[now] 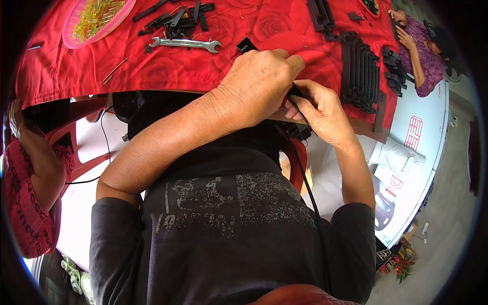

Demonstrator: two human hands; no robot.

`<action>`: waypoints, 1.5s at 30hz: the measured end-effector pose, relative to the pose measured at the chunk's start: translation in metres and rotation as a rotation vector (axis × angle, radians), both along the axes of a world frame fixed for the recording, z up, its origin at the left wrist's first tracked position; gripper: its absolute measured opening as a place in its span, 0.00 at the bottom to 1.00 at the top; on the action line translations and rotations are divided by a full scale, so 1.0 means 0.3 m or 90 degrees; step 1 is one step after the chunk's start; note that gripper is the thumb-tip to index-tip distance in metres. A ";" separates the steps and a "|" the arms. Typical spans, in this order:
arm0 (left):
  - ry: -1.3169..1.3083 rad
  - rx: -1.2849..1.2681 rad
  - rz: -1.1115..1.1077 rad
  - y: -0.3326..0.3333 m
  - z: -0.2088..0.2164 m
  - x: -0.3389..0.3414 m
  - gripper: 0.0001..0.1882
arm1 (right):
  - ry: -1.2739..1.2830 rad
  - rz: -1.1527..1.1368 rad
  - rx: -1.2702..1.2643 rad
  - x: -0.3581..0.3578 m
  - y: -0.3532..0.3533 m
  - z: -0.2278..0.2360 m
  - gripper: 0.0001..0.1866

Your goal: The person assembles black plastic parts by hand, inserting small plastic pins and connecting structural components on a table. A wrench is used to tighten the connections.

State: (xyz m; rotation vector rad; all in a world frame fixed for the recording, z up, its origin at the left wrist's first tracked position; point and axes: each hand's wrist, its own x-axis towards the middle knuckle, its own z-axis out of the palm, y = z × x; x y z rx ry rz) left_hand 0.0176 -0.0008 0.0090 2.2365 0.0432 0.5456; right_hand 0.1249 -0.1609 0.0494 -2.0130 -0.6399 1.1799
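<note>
My left hand is closed at the front edge of the red cloth, its back toward me and its fingers curled out of sight. From its far side juts the end of a black plastic piece. Close by on the right, my right hand pinches a slim black part between thumb and fingers. Whether the two black bits are one long strip is hidden behind the left hand. An open-ended wrench lies on the cloth, left of and beyond the left hand.
A pink basket of yellow clear pieces stands far left. Loose black parts lie near it; a row of black strips sits right. People sit at left and far right. A black cord hangs before me.
</note>
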 end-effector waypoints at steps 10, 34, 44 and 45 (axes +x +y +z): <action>-0.074 -0.024 0.056 -0.001 -0.003 0.010 0.10 | -0.089 -0.085 0.106 -0.028 -0.001 -0.069 0.10; 0.065 -0.527 0.191 -0.100 -0.080 0.038 0.18 | -0.353 -0.205 0.289 -0.086 0.087 -0.188 0.09; 0.095 -0.504 0.188 -0.102 -0.100 0.062 0.17 | -0.417 -0.194 0.239 -0.082 0.092 -0.201 0.09; 0.098 -0.472 0.197 -0.100 -0.097 0.064 0.17 | -0.415 -0.195 0.237 -0.081 0.092 -0.202 0.09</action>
